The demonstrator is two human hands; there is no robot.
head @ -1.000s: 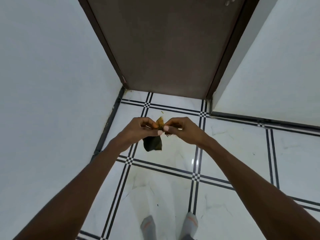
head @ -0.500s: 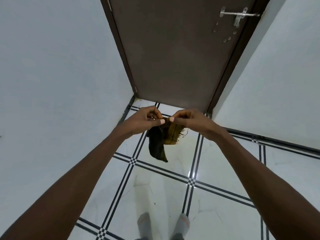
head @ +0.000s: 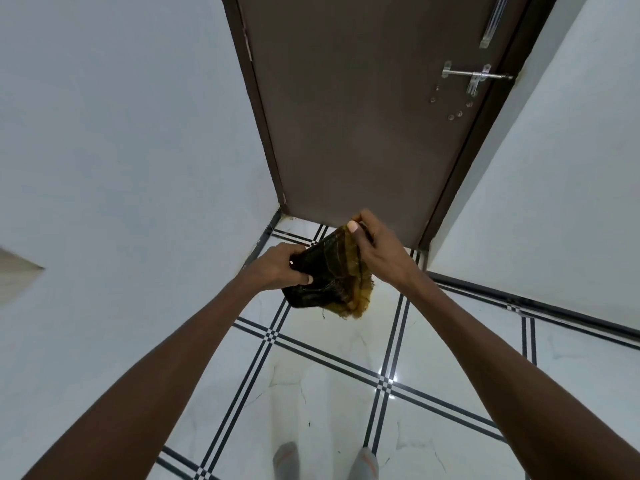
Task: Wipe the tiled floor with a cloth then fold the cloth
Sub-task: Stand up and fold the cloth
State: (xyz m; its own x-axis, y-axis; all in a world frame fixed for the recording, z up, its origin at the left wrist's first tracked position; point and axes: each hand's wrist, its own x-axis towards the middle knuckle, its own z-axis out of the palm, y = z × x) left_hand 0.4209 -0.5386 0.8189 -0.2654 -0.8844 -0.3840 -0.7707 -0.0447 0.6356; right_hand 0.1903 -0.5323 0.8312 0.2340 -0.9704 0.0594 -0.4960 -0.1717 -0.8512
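Observation:
A small cloth (head: 332,278), dark brown with a frayed yellow edge, hangs in the air in front of me, spread between both hands. My left hand (head: 277,266) pinches its dark left side. My right hand (head: 381,252) grips its upper right corner, thumb on top. Below lies the white tiled floor (head: 332,362) with black double lines.
A closed brown door (head: 363,116) with a metal bolt (head: 474,76) stands straight ahead. White walls (head: 121,168) close in on the left and right. My two feet in grey socks (head: 325,462) stand at the bottom edge.
The cloth has gone from a bunched lump between touching fingertips to spread wider. My hands have drawn apart, the right one rising. The view has tilted up toward the door.

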